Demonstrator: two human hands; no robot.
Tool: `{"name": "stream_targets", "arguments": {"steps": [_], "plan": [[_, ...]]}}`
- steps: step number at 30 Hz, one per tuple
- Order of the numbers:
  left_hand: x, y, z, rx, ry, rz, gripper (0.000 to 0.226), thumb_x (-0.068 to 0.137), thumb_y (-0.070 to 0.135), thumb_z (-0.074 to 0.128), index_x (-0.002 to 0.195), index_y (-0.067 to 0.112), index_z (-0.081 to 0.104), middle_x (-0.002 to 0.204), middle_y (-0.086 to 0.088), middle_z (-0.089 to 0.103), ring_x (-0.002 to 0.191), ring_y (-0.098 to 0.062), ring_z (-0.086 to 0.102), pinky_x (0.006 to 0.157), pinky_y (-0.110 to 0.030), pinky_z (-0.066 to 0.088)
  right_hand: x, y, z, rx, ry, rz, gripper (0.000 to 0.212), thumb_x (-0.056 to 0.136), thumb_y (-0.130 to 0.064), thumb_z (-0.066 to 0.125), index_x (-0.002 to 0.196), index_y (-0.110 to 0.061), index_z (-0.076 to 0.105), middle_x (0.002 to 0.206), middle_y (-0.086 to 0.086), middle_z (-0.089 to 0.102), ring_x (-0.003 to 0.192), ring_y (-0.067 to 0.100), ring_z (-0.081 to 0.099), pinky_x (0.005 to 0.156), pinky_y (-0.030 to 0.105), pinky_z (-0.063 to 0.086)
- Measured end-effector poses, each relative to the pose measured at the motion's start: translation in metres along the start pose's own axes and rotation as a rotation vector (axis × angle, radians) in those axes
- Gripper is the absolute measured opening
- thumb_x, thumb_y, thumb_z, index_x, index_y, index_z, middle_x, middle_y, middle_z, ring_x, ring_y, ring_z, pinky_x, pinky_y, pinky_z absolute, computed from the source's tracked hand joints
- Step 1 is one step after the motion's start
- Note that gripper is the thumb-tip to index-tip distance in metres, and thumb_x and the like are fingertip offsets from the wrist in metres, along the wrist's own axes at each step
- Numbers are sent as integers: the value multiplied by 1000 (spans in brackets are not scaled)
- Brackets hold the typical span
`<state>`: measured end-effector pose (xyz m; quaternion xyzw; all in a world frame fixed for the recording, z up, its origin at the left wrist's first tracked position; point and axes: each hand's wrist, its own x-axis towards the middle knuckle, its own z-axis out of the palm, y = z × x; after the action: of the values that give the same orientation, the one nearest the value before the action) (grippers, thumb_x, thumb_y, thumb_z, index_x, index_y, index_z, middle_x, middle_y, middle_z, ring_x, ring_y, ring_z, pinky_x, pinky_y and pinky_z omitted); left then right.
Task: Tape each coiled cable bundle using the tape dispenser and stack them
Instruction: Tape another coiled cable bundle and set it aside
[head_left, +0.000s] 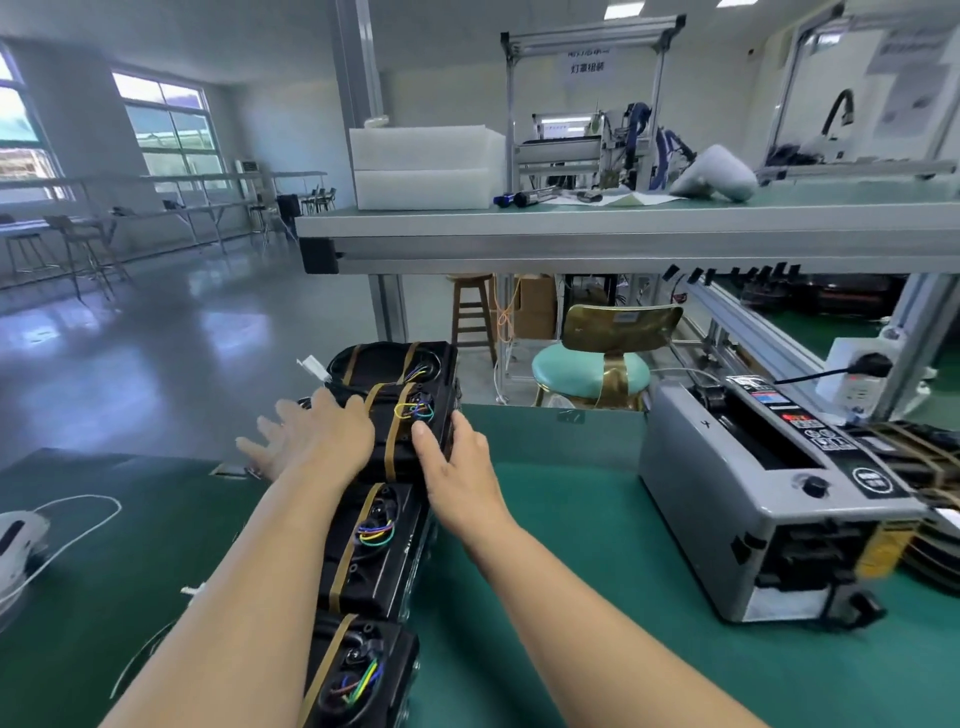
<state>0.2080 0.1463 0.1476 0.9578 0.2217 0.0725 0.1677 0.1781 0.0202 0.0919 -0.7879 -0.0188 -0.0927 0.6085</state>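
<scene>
Reaching across the green tabletop (561, 530), you have both hands on a coiled cable bundle (400, 447) wrapped in brown tape bands, near the far edge. Your left hand (322, 436) lies flat against its left side, fingers (270, 431) straight and spread, gripping nothing. Your right hand (457, 467) grips its right side, thumb on top beside the coloured wires and the other fingers curled round the edge. A farther bundle (389, 364) sits just behind it, and two nearer bundles (371, 551) line up toward you, partly hidden under your left forearm. The grey tape dispenser (769, 499) stands well apart on the right.
</scene>
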Motion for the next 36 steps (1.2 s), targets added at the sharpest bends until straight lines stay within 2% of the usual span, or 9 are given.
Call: {"name": "stream_targets", "arguments": {"steps": [8, 12, 19, 22, 24, 26, 29, 33, 36], "plan": [[-36, 24, -2, -71, 55, 194, 53, 100, 42, 27, 141, 14, 46, 150, -20, 36, 144, -35, 22, 118, -59, 3, -21, 4, -50, 18, 123, 83, 58, 102, -47, 39, 152, -18, 34, 149, 1, 37, 115, 9, 45, 97, 24, 30], [-70, 61, 3, -128, 111, 392, 50, 100, 40, 36, 139, 12, 51, 146, -16, 46, 142, -32, 30, 119, -56, 10, -28, -3, -93, -24, 236, -16, 31, 101, -34, 47, 128, -18, 52, 127, 0, 46, 105, 9, 46, 93, 26, 36], [-145, 126, 29, -164, 48, 644, 44, 100, 38, 42, 133, 13, 56, 139, -12, 52, 136, -27, 38, 118, -52, 14, -51, -16, -193, -190, 545, -307, 36, 93, -6, 57, 128, -10, 59, 109, -1, 56, 100, 14, 57, 88, 22, 46], [-172, 145, 50, -172, -29, 680, 43, 101, 37, 41, 135, 14, 54, 139, -11, 52, 136, -26, 39, 119, -51, 14, -62, -9, -238, -213, 656, -332, 32, 93, -3, 55, 124, -12, 61, 108, -1, 58, 92, 4, 55, 79, 9, 43], [-185, 154, 63, -184, -76, 669, 42, 102, 35, 39, 135, 13, 53, 137, -12, 54, 132, -28, 42, 118, -51, 15, -69, 2, -268, -207, 711, -318, 31, 95, -3, 54, 123, -12, 62, 108, -1, 59, 94, 3, 56, 80, 10, 45], [-194, 159, 74, -201, -109, 644, 43, 102, 34, 38, 136, 12, 52, 135, -13, 55, 128, -30, 46, 117, -52, 18, -75, 15, -296, -209, 770, -282, 30, 95, -4, 53, 122, -13, 63, 108, -2, 59, 95, 8, 57, 83, 17, 46], [-201, 164, 89, -214, -154, 612, 45, 102, 35, 35, 137, 12, 50, 136, -14, 54, 126, -32, 47, 115, -51, 22, -82, 43, -338, -252, 867, -186, 31, 95, -2, 52, 122, -10, 63, 109, -1, 59, 96, 12, 58, 84, 12, 44], [-204, 166, 108, -169, -231, 562, 46, 102, 36, 29, 137, 14, 50, 134, -14, 53, 120, -34, 49, 111, -49, 29, -84, 93, -393, -399, 947, 94, 33, 91, -8, 56, 123, -8, 63, 123, 13, 57, 113, 30, 55, 103, 42, 43], [-201, 168, 119, -181, -257, 521, 42, 102, 35, 27, 118, 11, 57, 123, -15, 58, 109, -35, 52, 105, -48, 36, -86, 123, -425, -512, 1092, 353, 36, 87, -19, 64, 122, -9, 62, 131, 18, 54, 122, 39, 46, 101, 46, 39]]}}
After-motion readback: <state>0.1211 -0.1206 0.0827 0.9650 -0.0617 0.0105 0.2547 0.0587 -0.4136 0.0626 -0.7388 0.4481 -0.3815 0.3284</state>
